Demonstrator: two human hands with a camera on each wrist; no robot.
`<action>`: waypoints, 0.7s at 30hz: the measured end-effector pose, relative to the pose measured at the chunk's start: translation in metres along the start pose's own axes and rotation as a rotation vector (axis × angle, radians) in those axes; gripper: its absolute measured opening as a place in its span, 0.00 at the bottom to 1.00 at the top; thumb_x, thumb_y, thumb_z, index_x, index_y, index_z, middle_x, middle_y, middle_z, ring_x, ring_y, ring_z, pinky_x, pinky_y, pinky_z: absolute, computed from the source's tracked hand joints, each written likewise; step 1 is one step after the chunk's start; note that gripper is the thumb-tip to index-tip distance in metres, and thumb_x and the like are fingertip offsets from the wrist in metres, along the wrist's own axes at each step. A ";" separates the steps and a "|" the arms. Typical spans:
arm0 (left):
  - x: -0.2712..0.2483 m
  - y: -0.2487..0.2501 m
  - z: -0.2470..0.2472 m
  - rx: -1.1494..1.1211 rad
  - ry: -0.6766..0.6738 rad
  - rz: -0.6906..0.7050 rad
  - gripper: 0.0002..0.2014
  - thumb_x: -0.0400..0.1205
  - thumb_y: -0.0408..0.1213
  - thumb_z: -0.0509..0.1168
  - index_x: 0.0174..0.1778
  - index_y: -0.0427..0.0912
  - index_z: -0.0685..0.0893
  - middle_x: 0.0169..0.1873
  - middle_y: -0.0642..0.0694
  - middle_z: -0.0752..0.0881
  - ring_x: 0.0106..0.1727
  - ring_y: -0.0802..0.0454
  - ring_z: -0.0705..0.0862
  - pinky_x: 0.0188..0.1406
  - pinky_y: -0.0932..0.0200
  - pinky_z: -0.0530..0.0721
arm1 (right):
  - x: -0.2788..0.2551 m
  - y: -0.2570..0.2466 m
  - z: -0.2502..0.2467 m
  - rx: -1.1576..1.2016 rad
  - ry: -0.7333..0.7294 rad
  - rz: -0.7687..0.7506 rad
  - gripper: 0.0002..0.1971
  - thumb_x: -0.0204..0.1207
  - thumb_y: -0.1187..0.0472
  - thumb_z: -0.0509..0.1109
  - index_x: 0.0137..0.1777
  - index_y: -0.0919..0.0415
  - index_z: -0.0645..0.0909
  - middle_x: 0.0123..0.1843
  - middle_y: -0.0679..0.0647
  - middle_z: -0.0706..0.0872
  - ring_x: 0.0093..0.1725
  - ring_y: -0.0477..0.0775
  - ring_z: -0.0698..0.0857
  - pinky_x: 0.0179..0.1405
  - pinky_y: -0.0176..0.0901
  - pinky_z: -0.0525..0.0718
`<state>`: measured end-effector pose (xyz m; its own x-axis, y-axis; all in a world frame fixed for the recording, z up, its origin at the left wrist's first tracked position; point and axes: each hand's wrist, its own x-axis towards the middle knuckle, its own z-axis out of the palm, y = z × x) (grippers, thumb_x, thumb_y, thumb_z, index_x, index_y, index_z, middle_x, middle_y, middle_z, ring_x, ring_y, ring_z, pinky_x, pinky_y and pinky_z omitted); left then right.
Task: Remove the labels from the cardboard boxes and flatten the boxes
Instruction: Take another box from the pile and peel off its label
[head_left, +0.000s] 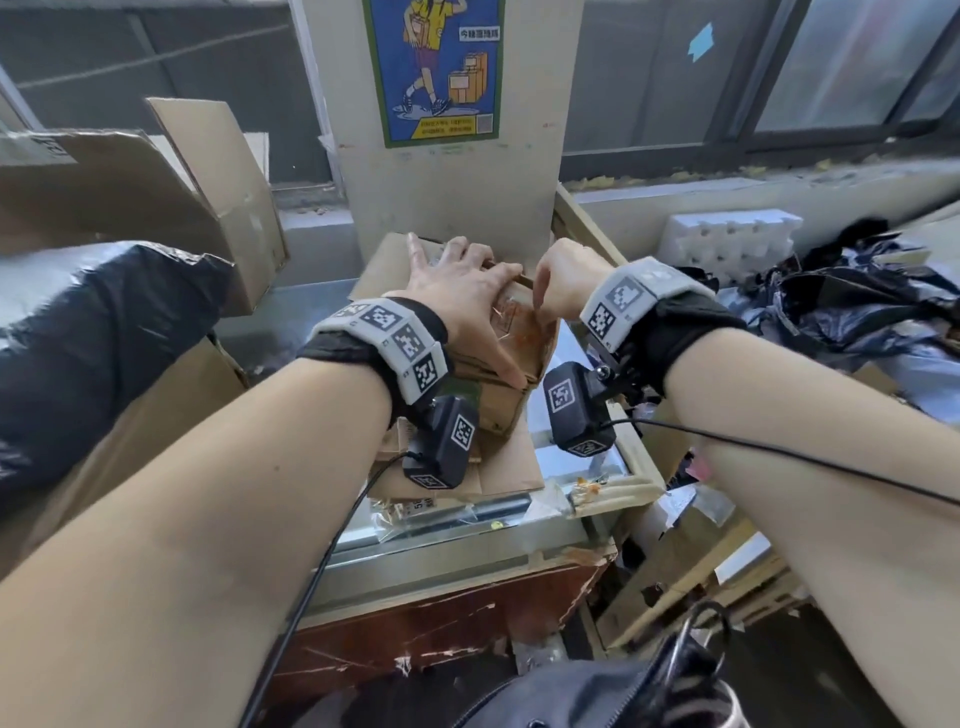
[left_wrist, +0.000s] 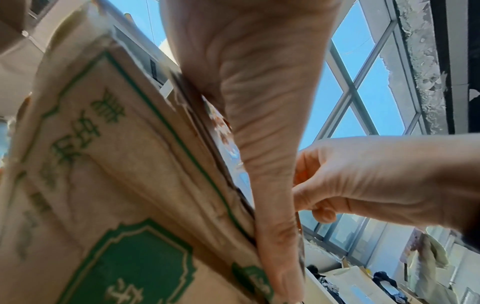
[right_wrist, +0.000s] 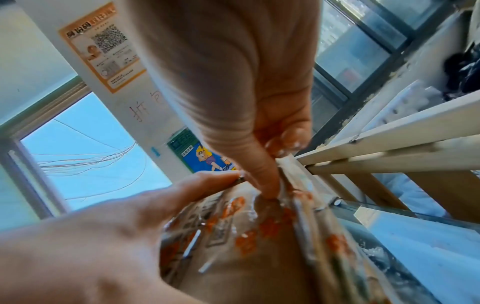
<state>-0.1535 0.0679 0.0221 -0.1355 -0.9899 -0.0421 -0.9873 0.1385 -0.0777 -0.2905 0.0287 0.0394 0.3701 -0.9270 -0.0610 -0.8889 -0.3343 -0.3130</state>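
Observation:
A small brown cardboard box (head_left: 501, 410) with green print (left_wrist: 116, 164) sits on a stack of flattened cardboard. My left hand (head_left: 462, 278) lies flat on its top with fingers spread and straight, and the thumb (left_wrist: 262, 133) runs down along the near edge. My right hand (head_left: 545, 306) is just to the right. Its thumb and fingertips (right_wrist: 267, 189) pinch the shiny, orange-marked label (right_wrist: 233, 228) on the box's top face (head_left: 519, 325). In the right wrist view my left hand (right_wrist: 103, 226) presses beside the label. Most of the box top is hidden under both hands.
The flattened cardboard (head_left: 498, 475) lies on a glass counter (head_left: 457, 530). A large open cardboard box (head_left: 130, 182) and a black plastic bag (head_left: 78, 338) are at left. White foam (head_left: 727, 239) and dark bags (head_left: 857, 301) lie at right. A pillar with a poster (head_left: 436, 67) stands behind.

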 end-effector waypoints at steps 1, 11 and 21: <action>-0.002 -0.005 0.002 -0.022 0.000 -0.008 0.65 0.48 0.79 0.70 0.82 0.60 0.57 0.77 0.48 0.64 0.81 0.43 0.53 0.74 0.19 0.39 | 0.001 0.000 0.003 0.016 0.015 -0.028 0.09 0.67 0.67 0.72 0.28 0.55 0.81 0.39 0.57 0.87 0.43 0.60 0.87 0.44 0.48 0.86; -0.016 -0.019 0.011 -0.084 0.018 -0.071 0.66 0.48 0.80 0.70 0.83 0.64 0.54 0.77 0.48 0.64 0.81 0.44 0.55 0.76 0.21 0.40 | -0.007 -0.023 0.009 -0.048 0.040 -0.167 0.07 0.71 0.71 0.71 0.37 0.59 0.82 0.46 0.56 0.80 0.47 0.57 0.81 0.43 0.45 0.78; -0.013 -0.016 0.019 -0.097 0.057 -0.123 0.65 0.49 0.82 0.67 0.83 0.63 0.54 0.79 0.47 0.62 0.83 0.42 0.52 0.75 0.20 0.40 | -0.011 -0.036 0.012 -0.037 0.163 -0.106 0.11 0.75 0.67 0.65 0.55 0.61 0.70 0.49 0.61 0.85 0.48 0.65 0.83 0.49 0.57 0.83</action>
<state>-0.1345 0.0787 0.0053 -0.0152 -0.9997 0.0189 -0.9997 0.0155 0.0181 -0.2597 0.0530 0.0394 0.4165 -0.9005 0.1254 -0.8576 -0.4349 -0.2745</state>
